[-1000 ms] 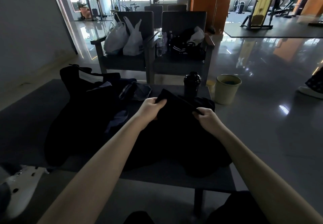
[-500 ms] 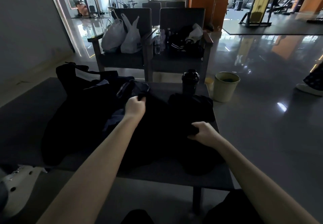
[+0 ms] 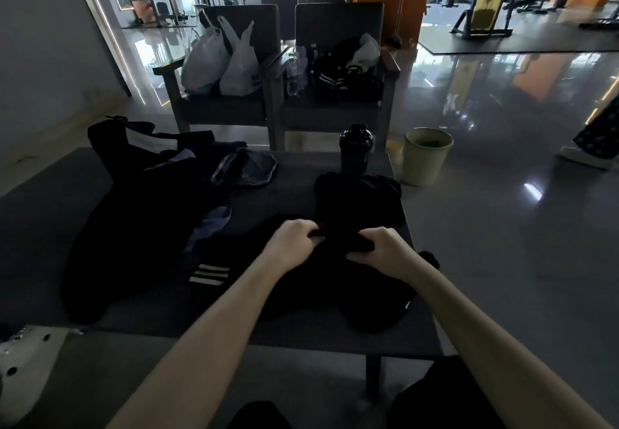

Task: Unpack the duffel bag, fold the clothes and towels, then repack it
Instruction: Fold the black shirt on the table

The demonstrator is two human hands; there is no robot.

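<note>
Both hands hold the same black garment [image 3: 335, 288] near the front of the table [image 3: 294, 194]: the left hand [image 3: 293, 242] and the right hand [image 3: 385, 251] each curl their fingers round a bunched edge of it, close together, with the cloth between them gathered into a dark roll. The rest of the garment lies spread toward the table's near edge, three white stripes showing at its left. This looks like the folding step, mid-task: a folded black pile [image 3: 358, 197] sits just behind the hands, near a black bottle [image 3: 356, 147], while what seems to be the duffel bag [image 3: 134, 174], slack and dark with a white label, lies at the table's left beside a blue-grey cloth [image 3: 248, 167]. Next the hands likely need to pull that edge taut and lay it flat and square; the dark cloth hides its seams, so evenness is hard to judge
</note>
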